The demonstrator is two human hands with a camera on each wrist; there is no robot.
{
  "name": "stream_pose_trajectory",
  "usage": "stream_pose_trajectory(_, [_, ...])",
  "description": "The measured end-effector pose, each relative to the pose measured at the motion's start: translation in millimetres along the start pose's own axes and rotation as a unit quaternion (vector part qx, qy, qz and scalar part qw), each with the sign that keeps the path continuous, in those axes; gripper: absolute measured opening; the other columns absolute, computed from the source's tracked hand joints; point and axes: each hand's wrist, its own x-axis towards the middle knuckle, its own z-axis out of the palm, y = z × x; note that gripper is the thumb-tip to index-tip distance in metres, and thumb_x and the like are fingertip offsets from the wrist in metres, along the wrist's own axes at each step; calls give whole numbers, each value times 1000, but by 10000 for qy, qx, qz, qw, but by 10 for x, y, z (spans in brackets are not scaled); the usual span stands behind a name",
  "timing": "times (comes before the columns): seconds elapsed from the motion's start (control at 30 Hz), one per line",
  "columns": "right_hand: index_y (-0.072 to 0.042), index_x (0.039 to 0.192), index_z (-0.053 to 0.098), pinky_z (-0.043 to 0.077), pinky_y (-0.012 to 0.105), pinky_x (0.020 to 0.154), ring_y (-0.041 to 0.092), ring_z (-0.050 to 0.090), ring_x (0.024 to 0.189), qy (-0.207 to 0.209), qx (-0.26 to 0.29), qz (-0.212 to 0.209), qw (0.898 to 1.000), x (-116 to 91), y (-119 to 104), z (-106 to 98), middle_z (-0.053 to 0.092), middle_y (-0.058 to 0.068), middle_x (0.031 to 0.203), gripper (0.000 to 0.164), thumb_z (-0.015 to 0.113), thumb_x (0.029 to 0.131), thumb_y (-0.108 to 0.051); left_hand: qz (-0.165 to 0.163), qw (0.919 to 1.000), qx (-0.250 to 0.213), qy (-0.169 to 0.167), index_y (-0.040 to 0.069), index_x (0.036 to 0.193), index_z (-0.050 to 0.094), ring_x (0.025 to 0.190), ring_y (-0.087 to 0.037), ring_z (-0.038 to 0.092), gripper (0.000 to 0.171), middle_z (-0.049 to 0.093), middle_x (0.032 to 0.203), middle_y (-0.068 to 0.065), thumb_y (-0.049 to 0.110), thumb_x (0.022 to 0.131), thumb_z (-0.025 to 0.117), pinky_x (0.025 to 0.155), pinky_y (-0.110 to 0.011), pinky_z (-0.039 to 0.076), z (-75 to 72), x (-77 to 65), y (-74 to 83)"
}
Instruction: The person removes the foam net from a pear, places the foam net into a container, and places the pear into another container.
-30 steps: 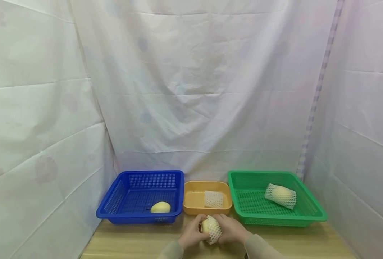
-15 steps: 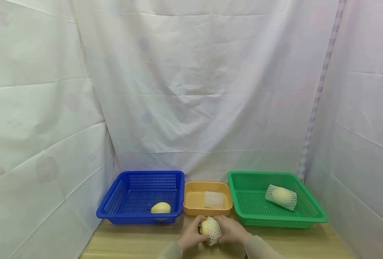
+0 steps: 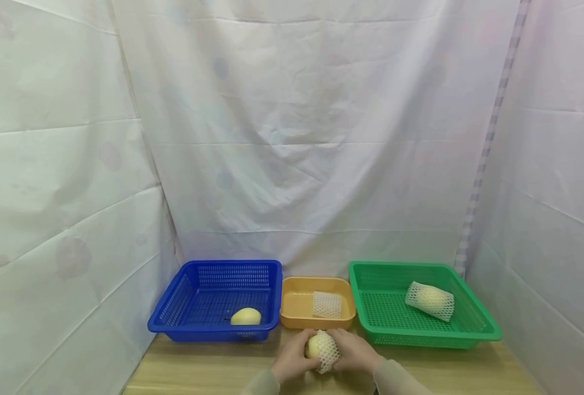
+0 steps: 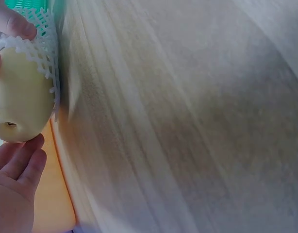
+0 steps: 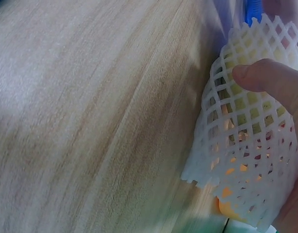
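Observation:
At the front middle of the table both hands hold a pale yellow pear [image 3: 313, 346] partly inside a white foam net sleeve [image 3: 328, 353]. My left hand [image 3: 292, 357] grips the bare left end; in the left wrist view its fingertips touch the pear [image 4: 23, 99] beside the small hollow at its end. From the other side, my right hand [image 3: 355, 351] holds the netted part. Its thumb presses on the net sleeve [image 5: 246, 109] in the right wrist view, where the sleeve's far end hangs loose past the pear. My right fingers are mostly hidden behind it.
A blue basket [image 3: 165, 323] at left contains another pear [image 3: 246, 316]. A small orange tray [image 3: 292, 321] in the middle holds a flat foam net [image 3: 327, 305]. At right, a green basket [image 3: 361, 285] contains a netted pear [image 3: 431, 299]. White cloth hangs behind and beside the table.
The dark gap between my left fingers and the pear's bare end has narrowed. Both hands stay in nearly the same place; the baskets and tray have not moved.

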Motion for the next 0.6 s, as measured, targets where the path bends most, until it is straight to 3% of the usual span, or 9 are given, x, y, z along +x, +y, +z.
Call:
stream_pose_trajectory(0.3, [-12,125,57,51,36,81,12,58,96,115,-117,-11,9999,-1,-1,-1,58,-6,111,72,87,62,-28,147,9941,1043,-249,14,133,54,109,-15,57,68,59,126,0,33,73,81,90,-38,48,-18,25,70])
stream_pose_trajectory(0.6, [-8,129,55,50,42,86,19,58,102,14,-98,139,9999,6,-34,-8,60,1,116,75,86,61,-24,204,9765,2108,-392,19,136,52,103,-13,58,79,59,124,2,38,66,84,84,-39,50,44,77,96])
